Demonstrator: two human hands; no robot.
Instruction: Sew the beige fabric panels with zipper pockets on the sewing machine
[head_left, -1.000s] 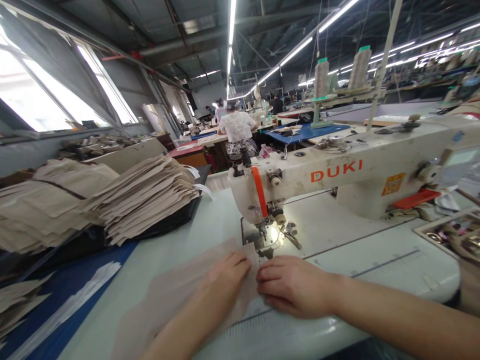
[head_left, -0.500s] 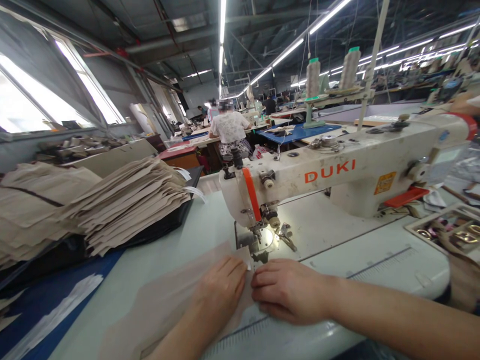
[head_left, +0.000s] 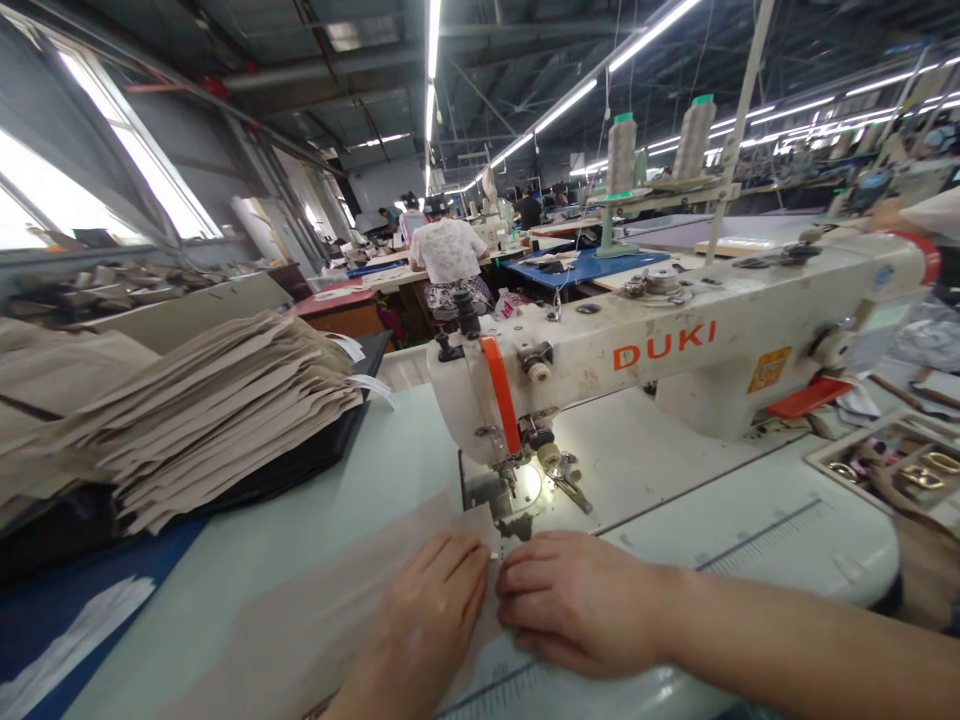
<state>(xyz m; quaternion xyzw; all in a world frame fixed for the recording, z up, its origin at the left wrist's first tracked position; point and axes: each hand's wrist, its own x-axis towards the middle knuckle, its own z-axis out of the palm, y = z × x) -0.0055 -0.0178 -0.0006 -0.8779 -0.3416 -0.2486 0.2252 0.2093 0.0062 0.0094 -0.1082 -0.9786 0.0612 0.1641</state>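
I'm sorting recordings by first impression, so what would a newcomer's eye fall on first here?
Probably the long, off-white sewing machine lettered DUKI in orange, stretching across the right side. At its near left end, the bare left hand and bare right hand lie close together at a thin, pale-beige sheet. At left rises a fanned stack of beige, fabric-like pieces.

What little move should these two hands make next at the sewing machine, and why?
Perhaps ease the beige piece forward to the needle: the left hand rests on it, the right hand is at its edge, and its far end seems just short of the needle.
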